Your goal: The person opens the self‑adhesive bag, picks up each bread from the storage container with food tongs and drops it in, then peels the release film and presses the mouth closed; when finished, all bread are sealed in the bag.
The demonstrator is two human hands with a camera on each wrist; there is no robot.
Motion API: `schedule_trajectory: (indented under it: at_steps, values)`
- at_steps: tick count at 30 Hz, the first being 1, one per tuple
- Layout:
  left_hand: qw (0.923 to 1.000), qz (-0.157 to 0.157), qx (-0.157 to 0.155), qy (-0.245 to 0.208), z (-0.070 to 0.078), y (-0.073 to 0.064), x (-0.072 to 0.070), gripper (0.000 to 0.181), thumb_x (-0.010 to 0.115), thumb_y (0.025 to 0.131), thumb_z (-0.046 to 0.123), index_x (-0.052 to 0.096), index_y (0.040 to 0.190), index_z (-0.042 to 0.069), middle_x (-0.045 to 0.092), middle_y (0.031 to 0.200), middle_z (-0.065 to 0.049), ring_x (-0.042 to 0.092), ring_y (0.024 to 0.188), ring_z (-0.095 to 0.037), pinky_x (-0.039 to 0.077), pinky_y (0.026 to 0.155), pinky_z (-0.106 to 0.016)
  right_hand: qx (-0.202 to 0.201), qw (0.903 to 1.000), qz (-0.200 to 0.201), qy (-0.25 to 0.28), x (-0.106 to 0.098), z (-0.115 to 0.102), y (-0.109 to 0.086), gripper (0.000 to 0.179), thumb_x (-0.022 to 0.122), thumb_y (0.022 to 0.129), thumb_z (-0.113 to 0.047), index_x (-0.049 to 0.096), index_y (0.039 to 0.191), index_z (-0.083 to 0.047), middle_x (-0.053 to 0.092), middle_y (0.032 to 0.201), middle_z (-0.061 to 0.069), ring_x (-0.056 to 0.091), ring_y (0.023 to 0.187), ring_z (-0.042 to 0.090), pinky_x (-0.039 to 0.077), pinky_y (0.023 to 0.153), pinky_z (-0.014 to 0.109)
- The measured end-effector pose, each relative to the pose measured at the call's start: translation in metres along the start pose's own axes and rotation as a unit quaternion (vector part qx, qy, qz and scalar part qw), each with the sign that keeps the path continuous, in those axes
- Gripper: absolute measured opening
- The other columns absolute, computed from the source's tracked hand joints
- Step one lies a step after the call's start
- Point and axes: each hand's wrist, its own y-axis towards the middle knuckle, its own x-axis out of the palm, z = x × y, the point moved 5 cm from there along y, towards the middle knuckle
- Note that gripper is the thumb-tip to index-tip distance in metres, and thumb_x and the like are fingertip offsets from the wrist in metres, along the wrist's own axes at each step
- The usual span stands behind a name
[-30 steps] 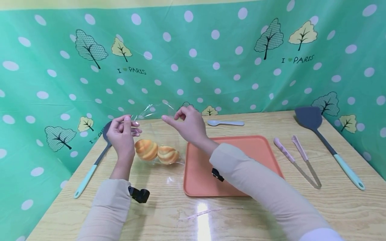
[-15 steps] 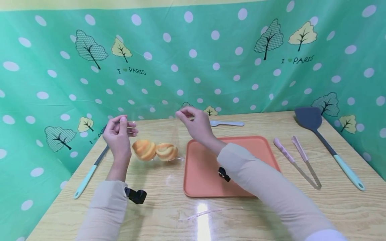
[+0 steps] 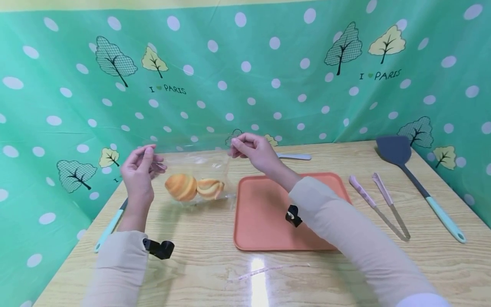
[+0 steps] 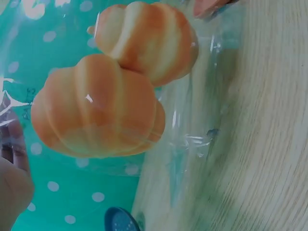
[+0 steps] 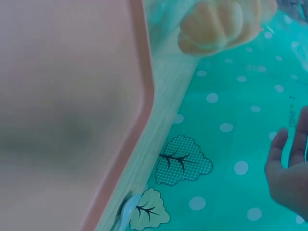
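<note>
A clear plastic bag (image 3: 199, 160) hangs spread between my two hands, its bottom near the table. Inside it, side by side, lie two bread rolls, a left one (image 3: 181, 187) and a right one (image 3: 210, 189); both also show large in the left wrist view, the nearer roll (image 4: 98, 106) filling the middle. My left hand (image 3: 140, 168) pinches the bag's upper left edge between thumb and fingers. At the upper right corner, my right hand (image 3: 257, 153) pinches the film with thumb and forefinger. The transparent film makes the exact edges of the bag's mouth hard to see.
An orange tray (image 3: 268, 232) sits right of the bag. Behind it lies a pale spoon (image 3: 295, 156). Tongs (image 3: 383, 207) and a dark spatula (image 3: 406, 170) are at right, a mint-handled skimmer (image 3: 111, 226) at left. A thin clear strip (image 3: 264, 270) lies in front.
My hands have moved apart, the left leftward and the right rightward, stretching the bag. The right fingers have closed on the bag's edge. The rolls have shifted slightly left and up.
</note>
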Motion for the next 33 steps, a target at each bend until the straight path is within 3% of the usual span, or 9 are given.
schedule_trajectory:
  at_steps: [4, 8, 12, 17, 22, 24, 28, 31, 33]
  values:
    - [0.9955, 0.002, -0.082, -0.047, -0.005, 0.003, -0.003, 0.011, 0.07, 0.097, 0.008, 0.075, 0.096, -0.001, 0.066, 0.066, -0.009, 0.063, 0.049, -0.016, 0.055, 0.047, -0.022, 0.033, 0.9991, -0.021, 0.018, 0.002, 0.004, 0.001, 0.024, 0.056, 0.107, -0.016, 0.064, 0.105, 0.007, 0.073, 0.096, 0.01, 0.07, 0.096, 0.025, 0.054, 0.095, 0.039]
    - [0.9845, 0.011, -0.164, -0.061, -0.014, 0.001, -0.005, 0.011, 0.069, 0.098, 0.009, 0.076, 0.091, 0.004, 0.066, 0.066, -0.005, 0.063, 0.052, -0.014, 0.054, 0.049, -0.021, 0.061, 0.9979, -0.005, 0.02, 0.007, 0.011, 0.002, 0.023, 0.056, 0.107, -0.017, 0.065, 0.105, 0.004, 0.071, 0.099, 0.01, 0.067, 0.097, 0.021, 0.055, 0.092, 0.036]
    - [0.9779, 0.025, -0.203, -0.043, -0.023, 0.0, -0.011, 0.012, 0.069, 0.099, 0.013, 0.076, 0.09, 0.008, 0.067, 0.067, -0.003, 0.062, 0.051, -0.013, 0.052, 0.048, -0.02, 0.079, 0.9965, 0.002, 0.025, 0.013, 0.015, 0.002, 0.025, 0.055, 0.107, -0.021, 0.065, 0.106, 0.001, 0.067, 0.097, 0.007, 0.063, 0.093, 0.018, 0.054, 0.086, 0.033]
    - [0.9759, 0.052, -0.205, -0.053, -0.027, 0.0, -0.013, 0.011, 0.069, 0.098, 0.013, 0.076, 0.091, 0.008, 0.066, 0.067, -0.003, 0.06, 0.05, -0.013, 0.05, 0.046, -0.02, 0.066, 0.9978, -0.008, 0.0, 0.017, 0.014, 0.001, 0.03, 0.059, 0.105, -0.032, 0.067, 0.108, -0.003, 0.069, 0.098, 0.008, 0.065, 0.093, 0.018, 0.053, 0.086, 0.032]
    - [0.9792, 0.066, -0.176, -0.077, -0.024, 0.001, -0.011, 0.011, 0.07, 0.098, 0.013, 0.073, 0.097, 0.003, 0.063, 0.066, -0.005, 0.059, 0.049, -0.014, 0.047, 0.043, -0.02, 0.041, 0.9979, -0.023, -0.044, 0.016, 0.011, -0.005, 0.02, 0.076, 0.095, -0.021, 0.072, 0.108, -0.006, 0.072, 0.101, 0.006, 0.066, 0.095, 0.02, 0.055, 0.089, 0.032]
    - [0.9819, 0.058, -0.16, -0.083, -0.021, 0.002, -0.01, 0.012, 0.071, 0.098, 0.013, 0.073, 0.098, 0.001, 0.062, 0.067, -0.005, 0.06, 0.049, -0.015, 0.048, 0.043, -0.02, 0.033, 0.9981, -0.026, -0.044, 0.015, 0.009, -0.006, 0.019, 0.077, 0.093, -0.016, 0.074, 0.107, -0.004, 0.073, 0.1, 0.006, 0.067, 0.097, 0.025, 0.055, 0.09, 0.033]
    - [0.9859, 0.013, -0.141, -0.088, -0.014, 0.004, -0.01, 0.012, 0.07, 0.097, 0.013, 0.075, 0.1, 0.002, 0.064, 0.069, -0.006, 0.064, 0.054, -0.016, 0.054, 0.049, -0.021, 0.03, 0.999, -0.021, -0.025, 0.012, 0.008, -0.008, 0.018, 0.075, 0.095, -0.017, 0.075, 0.107, -0.004, 0.074, 0.098, 0.005, 0.068, 0.1, 0.028, 0.055, 0.092, 0.034]
    - [0.9854, -0.019, -0.144, -0.088, -0.01, 0.005, -0.014, 0.012, 0.069, 0.097, 0.014, 0.077, 0.099, 0.005, 0.065, 0.069, -0.006, 0.066, 0.057, -0.015, 0.058, 0.055, -0.024, 0.035, 0.9992, -0.015, -0.009, 0.007, 0.01, -0.008, 0.018, 0.073, 0.096, -0.016, 0.075, 0.107, -0.002, 0.075, 0.096, 0.006, 0.067, 0.1, 0.032, 0.055, 0.092, 0.033]
    - [0.9835, -0.02, -0.152, -0.096, -0.01, 0.005, -0.019, 0.012, 0.07, 0.097, 0.014, 0.078, 0.1, 0.006, 0.064, 0.067, -0.005, 0.065, 0.057, -0.014, 0.058, 0.057, -0.024, 0.039, 0.9992, -0.005, -0.004, 0.004, 0.013, -0.008, 0.019, 0.072, 0.097, -0.015, 0.074, 0.107, 0.0, 0.075, 0.096, 0.009, 0.067, 0.099, 0.034, 0.056, 0.091, 0.033]
